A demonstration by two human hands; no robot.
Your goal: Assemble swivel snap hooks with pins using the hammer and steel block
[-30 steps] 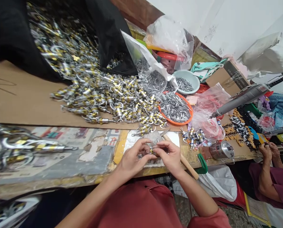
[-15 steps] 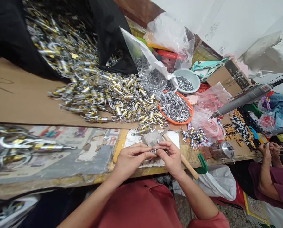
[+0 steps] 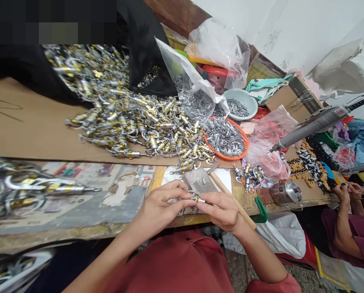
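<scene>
Between my two hands, over the bench's front edge, is a small silver-and-yellow metal fitting (image 3: 197,198) with a curved arm. My left hand (image 3: 163,205) pinches its left side between thumb and fingertips. From the right, the thumb and fingers of my right hand (image 3: 223,208) are closed on its other end, partly hiding it. Just beyond my fingertips sits a grey metal block (image 3: 194,178), on which a small flat metal link (image 3: 204,180) lies. A hammer (image 3: 226,190) with a wooden handle rests beside the block, partly behind my right hand.
A large heap of similar fittings (image 3: 133,122) spills from a black bag (image 3: 151,61). An orange bowl (image 3: 247,143) of small metal links stands right of it, near a pale bowl (image 3: 253,106) of pins. A power screwdriver (image 3: 313,126) hangs at right. A co-worker's hands (image 3: 348,193) are farther right.
My right hand has turned and shifted slightly right, now gripping the fitting from its end. More of the fitting's curved arm and yellow band shows between my hands.
</scene>
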